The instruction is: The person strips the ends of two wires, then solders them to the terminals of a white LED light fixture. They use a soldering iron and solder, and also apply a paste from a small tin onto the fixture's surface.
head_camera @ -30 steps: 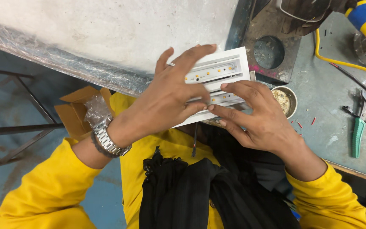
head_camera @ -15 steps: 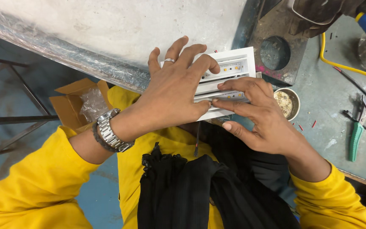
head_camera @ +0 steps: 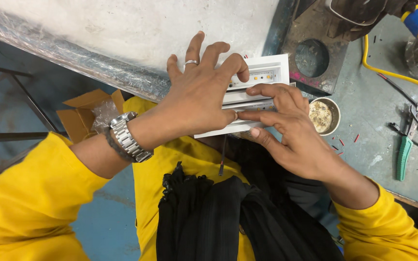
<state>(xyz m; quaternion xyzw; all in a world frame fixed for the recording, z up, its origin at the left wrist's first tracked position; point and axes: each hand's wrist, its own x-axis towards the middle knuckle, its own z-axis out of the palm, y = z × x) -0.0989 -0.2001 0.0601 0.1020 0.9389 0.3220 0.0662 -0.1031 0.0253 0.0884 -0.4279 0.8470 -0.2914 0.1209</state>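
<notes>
Together our hands press on a white rectangular light fixture (head_camera: 262,77) that lies at the near edge of the workbench (head_camera: 373,121), partly over our lap. Our left hand (head_camera: 201,94) lies flat on top of it, fingers spread wide and apart rather than curled around anything, the palm covering most of its left half; a ring sits on one finger and a metal wristwatch (head_camera: 127,137) circles the wrist. Our right hand (head_camera: 291,135) comes in from the other side, its fingers laid close together along the fixture's middle strip, fingertips touching the surface just beside the left thumb (it pinches nothing that we can see). A thin dark wire (head_camera: 223,154) hangs from the fixture's near edge toward the black cloth (head_camera: 228,217) on our lap. Just right of the fixture stands a small round metal bowl (head_camera: 324,116) with pale crumbly matter inside. Farther right on the bench lie green-handled pliers (head_camera: 407,145) among small red wire scraps, and a yellow cable (head_camera: 388,72) curves across the far part. To our left, below the bench, sits an open cardboard box (head_camera: 85,113) with clear plastic in it.
</notes>
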